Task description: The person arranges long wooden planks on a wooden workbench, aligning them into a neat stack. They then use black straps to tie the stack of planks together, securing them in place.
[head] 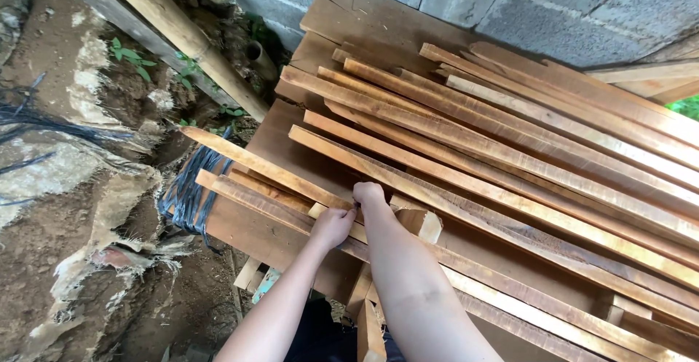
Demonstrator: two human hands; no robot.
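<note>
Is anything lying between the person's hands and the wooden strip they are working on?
Nothing visible does. The left hand and right hand both rest directly on the wooden strip at the near edge of the stack. Other strips lie beside and beyond it, not over it.

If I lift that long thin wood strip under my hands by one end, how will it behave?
The wood strip is long and thin, so it would probably sag or flex. It looks light. Its rough sawn face likely grips both hands, left hand and right hand.
</note>
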